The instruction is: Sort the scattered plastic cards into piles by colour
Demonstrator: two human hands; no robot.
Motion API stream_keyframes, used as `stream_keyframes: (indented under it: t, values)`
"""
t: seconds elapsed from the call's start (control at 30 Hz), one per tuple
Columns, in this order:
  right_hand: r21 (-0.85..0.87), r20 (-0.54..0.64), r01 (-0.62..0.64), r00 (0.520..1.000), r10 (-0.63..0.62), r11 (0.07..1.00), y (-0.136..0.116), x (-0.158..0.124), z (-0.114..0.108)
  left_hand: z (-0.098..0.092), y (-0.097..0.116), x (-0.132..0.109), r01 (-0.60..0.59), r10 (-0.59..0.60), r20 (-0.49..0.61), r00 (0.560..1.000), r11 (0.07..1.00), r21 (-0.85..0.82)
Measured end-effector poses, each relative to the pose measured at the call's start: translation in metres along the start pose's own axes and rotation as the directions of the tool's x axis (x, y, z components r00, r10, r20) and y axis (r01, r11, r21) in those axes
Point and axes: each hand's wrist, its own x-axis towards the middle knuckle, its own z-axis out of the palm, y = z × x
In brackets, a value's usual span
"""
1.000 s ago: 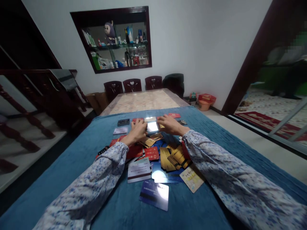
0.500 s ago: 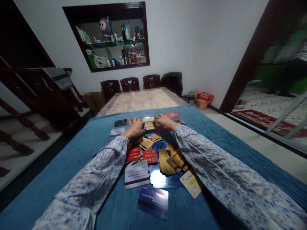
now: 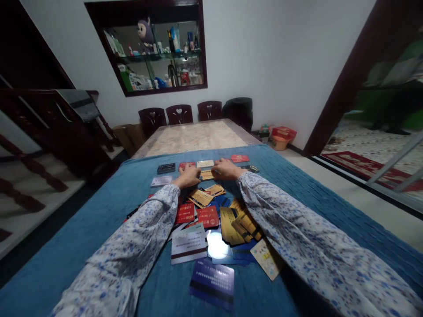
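Note:
Both my hands reach to the far part of the blue cloth. Between them lies an orange-gold card [image 3: 206, 175], its left end under the fingers of my left hand [image 3: 188, 175] and its right end pinched by my right hand [image 3: 225, 169]. Just beyond it is a cream card [image 3: 205, 163]. A red card [image 3: 187, 165] shows partly behind my left fingers, and another red card [image 3: 240, 158] lies past my right hand. Nearer me spreads a loose pile with gold cards [image 3: 233, 226], red cards [image 3: 208, 216] and a pale card with a dark stripe [image 3: 188, 243].
A dark card [image 3: 166, 168] and a lilac card [image 3: 161, 181] lie left of my hands. At the near side sits a dark blue card [image 3: 212, 281]. The blue cloth [image 3: 109, 229] covers the near table; chairs [image 3: 179, 114] stand at its far end.
The orange-gold card has come slightly toward me, so a blue gap and more of the cream card show behind it. Both hands still touch its ends.

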Motion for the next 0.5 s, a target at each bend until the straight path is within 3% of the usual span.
stream_keyframes:
  t: [0.5]
  values:
    - [-0.009,0.026,0.025,0.999,-0.024,1.0,0.0074,0.0071,0.0041,-0.0008,-0.0074,0.0038,-0.045,0.046,0.042,0.998,0.999,-0.024]
